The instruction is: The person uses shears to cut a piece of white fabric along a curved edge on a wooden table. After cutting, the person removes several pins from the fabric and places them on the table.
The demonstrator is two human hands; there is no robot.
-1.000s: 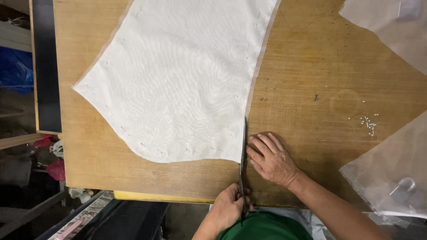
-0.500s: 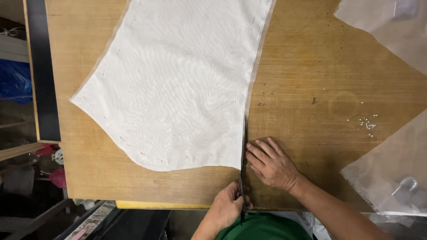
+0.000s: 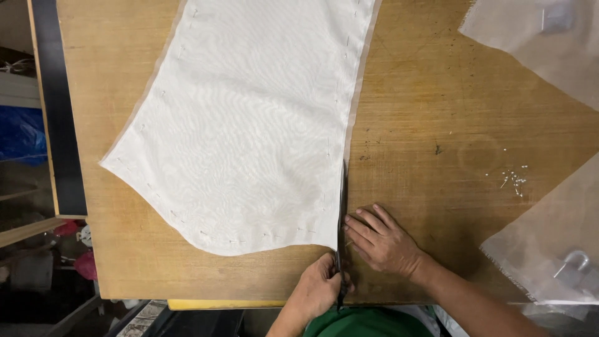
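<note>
A worn wooden table [image 3: 437, 112] carries a large white cloth piece [image 3: 249, 125], dark scissors [image 3: 342, 206] along the cloth's right edge, two sheer fabric pieces [image 3: 549, 237] at the right, and scattered pins [image 3: 515, 181].

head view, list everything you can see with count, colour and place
fabric: one, white, pinned along its edges, centre of table
table: one, brown wood
scissors: one pair, dark, blades along the fabric's right edge
sheer pieces: two, translucent white, top right and lower right
pins: small scatter, pale, right of table
strip: one, black, left table edge
left hand: on the scissors' handles, near table edge
right hand: flat on the table, fingers beside the blades
</note>
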